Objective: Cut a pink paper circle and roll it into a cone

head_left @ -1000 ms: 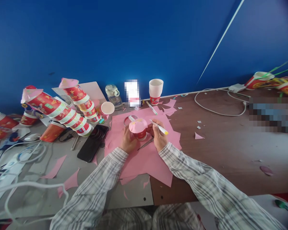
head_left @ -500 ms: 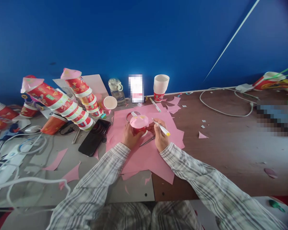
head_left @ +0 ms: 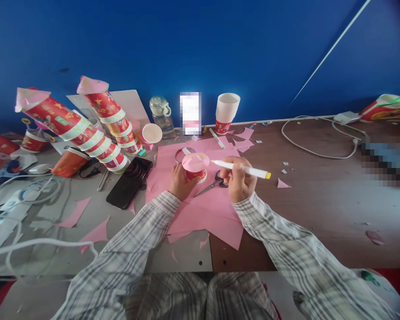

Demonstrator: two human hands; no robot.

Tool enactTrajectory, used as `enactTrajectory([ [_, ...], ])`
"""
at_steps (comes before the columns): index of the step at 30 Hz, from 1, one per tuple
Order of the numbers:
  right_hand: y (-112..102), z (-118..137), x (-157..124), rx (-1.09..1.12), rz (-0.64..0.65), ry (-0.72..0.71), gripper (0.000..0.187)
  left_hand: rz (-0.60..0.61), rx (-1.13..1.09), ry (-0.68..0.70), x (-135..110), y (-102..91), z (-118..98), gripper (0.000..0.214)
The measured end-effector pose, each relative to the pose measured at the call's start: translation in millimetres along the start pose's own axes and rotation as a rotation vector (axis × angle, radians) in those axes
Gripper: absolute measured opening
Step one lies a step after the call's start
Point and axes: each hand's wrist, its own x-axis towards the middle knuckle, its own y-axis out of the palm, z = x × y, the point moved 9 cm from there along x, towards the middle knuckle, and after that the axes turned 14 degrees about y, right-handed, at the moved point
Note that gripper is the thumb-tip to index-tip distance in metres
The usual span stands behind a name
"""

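My left hand (head_left: pixel 182 181) is wrapped round a red paper cup (head_left: pixel 197 175) topped with a pink paper cone (head_left: pixel 195 162) that bears yellow marks. My right hand (head_left: pixel 242 178) grips a white marker (head_left: pixel 253 170) with a yellow end; its tip points left at the cone's edge, a small gap apart. Scissors (head_left: pixel 208 189) lie on the pink paper (head_left: pixel 200 213) between my hands, their dark handles partly behind my right fingers. A roll of tape (head_left: pixel 180 155) sits behind the cup.
Two leaning stacks of red cups (head_left: pixel 76 129) with pink cones stand at left, near a black phone (head_left: pixel 130 183). Behind are a water bottle (head_left: pixel 163 118), a lit screen (head_left: pixel 190 111), nested cups (head_left: pixel 227 113) and another marker (head_left: pixel 217 138). Pink scraps (head_left: pixel 95 235) and white cables (head_left: pixel 40 242) lie about.
My right hand has moved right, away from the cup, with the marker now lying more level. The scissors' handles have come into sight. My left hand still holds the cup; the view has shifted slightly.
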Motion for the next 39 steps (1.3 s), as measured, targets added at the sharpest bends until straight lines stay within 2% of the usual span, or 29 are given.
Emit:
enactTrajectory([
  [4,15.0,0.8,-12.3,-0.084,0.12,0.003,0.06,-0.014,-0.05,-0.038,-3.8,1.6,4.3,0.06],
  [9,13.0,6.4,-8.5,-0.089,0.069,-0.041,0.059,-0.012,-0.024,-0.016,-3.6,1.3,1.7,0.061],
  [14,19.3,2.0,-4.0,-0.093,0.14,-0.042,0.062,0.0,-0.015,-0.004,-1.4,1.8,-0.4,0.06],
  [24,20.3,-4.1,1.1,-0.147,0.151,0.041,0.067,-0.042,0.045,0.043,-3.7,1.5,0.1,0.059],
  [30,25.8,-5.1,-1.2,-0.141,0.203,0.0,0.065,-0.052,0.049,0.058,-2.9,-1.0,-4.2,0.062],
  [39,25.0,-6.2,-6.0,-0.14,0.214,-0.004,0.062,-0.055,0.06,0.058,-2.5,-0.2,-3.1,0.062],
])
